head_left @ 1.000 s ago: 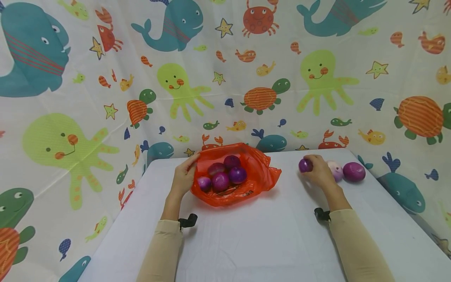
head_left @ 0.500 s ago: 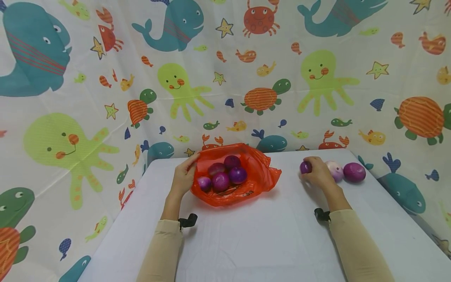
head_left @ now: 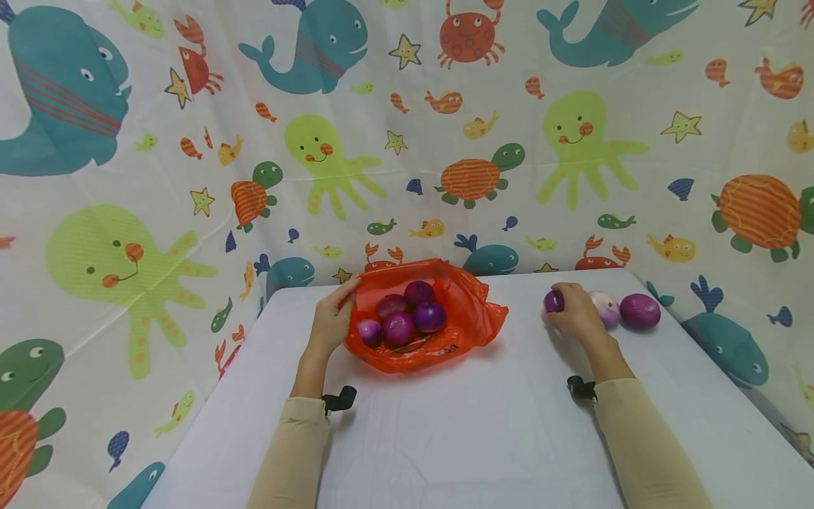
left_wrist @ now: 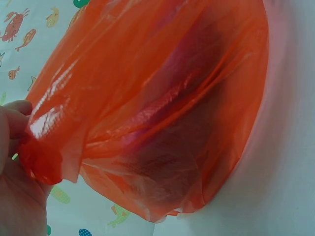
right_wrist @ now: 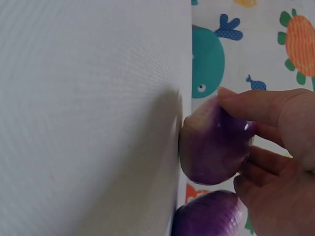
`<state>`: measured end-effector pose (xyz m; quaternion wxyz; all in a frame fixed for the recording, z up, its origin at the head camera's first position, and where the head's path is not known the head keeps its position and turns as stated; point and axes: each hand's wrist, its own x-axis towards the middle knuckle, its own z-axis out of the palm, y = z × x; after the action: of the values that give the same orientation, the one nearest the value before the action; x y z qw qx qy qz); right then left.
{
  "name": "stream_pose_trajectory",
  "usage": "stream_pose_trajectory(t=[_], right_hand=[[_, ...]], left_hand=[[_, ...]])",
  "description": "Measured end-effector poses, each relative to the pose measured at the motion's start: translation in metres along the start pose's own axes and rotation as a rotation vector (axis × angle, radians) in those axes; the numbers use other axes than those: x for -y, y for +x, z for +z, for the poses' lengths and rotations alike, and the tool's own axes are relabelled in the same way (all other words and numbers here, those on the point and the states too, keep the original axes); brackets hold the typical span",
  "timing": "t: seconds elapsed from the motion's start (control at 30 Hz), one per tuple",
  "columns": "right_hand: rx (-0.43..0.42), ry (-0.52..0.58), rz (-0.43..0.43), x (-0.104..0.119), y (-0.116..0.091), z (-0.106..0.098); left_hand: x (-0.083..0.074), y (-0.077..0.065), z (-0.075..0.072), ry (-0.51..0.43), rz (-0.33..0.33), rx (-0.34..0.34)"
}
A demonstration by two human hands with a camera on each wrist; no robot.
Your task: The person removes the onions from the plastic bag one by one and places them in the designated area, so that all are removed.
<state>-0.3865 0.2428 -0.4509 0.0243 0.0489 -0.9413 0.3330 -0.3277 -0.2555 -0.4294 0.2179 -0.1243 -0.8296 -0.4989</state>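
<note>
At 3 o'clock from the orange bag (head_left: 473, 311), right hand (head_left: 577, 312) fingers pinch a purple onion (head_left: 552, 302), sitting at their 9 o'clock. Left hand (head_left: 329, 318) fingers pinch the bag's edge, 10 o'clock.

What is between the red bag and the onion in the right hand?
Only a bare strip of white tabletop lies between the red bag and the onion; the head view shows it.
</note>
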Motion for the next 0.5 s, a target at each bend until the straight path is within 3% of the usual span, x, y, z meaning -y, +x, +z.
stream_pose_trajectory(t=[0.5], right_hand=[[-0.008, -0.037, -0.006, 0.0032, -0.0009, -0.001]], left_hand=[[-0.0003, 0.0, 0.0, -0.003, 0.001, 0.001]])
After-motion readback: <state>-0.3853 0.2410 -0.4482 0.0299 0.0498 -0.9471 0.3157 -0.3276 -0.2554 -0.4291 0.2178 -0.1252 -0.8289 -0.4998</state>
